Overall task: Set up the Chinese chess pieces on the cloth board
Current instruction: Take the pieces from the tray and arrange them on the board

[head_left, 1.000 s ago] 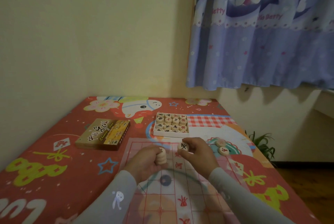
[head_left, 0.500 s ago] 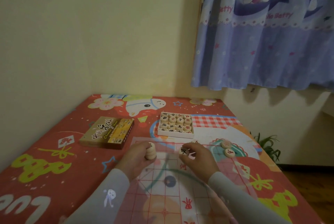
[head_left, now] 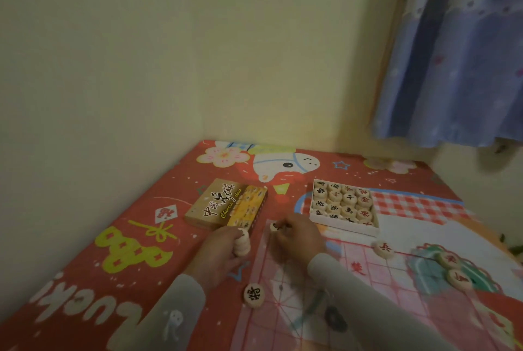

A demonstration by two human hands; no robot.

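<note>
The pink cloth board (head_left: 368, 288) lies on a red patterned tablecloth. My left hand (head_left: 223, 254) grips a short stack of wooden chess pieces (head_left: 242, 244) just left of the board. My right hand (head_left: 297, 237) pinches one black-lettered chess piece (head_left: 274, 227) at the board's far left corner. A black general piece (head_left: 254, 295) lies at the board's left edge. A red soldier piece (head_left: 384, 249) sits on the board, and two more red pieces (head_left: 455, 268) lie to its right. A white tray (head_left: 343, 224) holds several pieces.
The game's cardboard box (head_left: 226, 205) lies to the left of the tray, near my left hand. Walls close the table's left and far sides. A blue curtain (head_left: 452, 67) hangs at the upper right. The table's right edge (head_left: 498, 237) drops off past the red pieces.
Both hands have moved left and away from me, the right one carrying its piece to the board's far left corner. The view has turned left and down.
</note>
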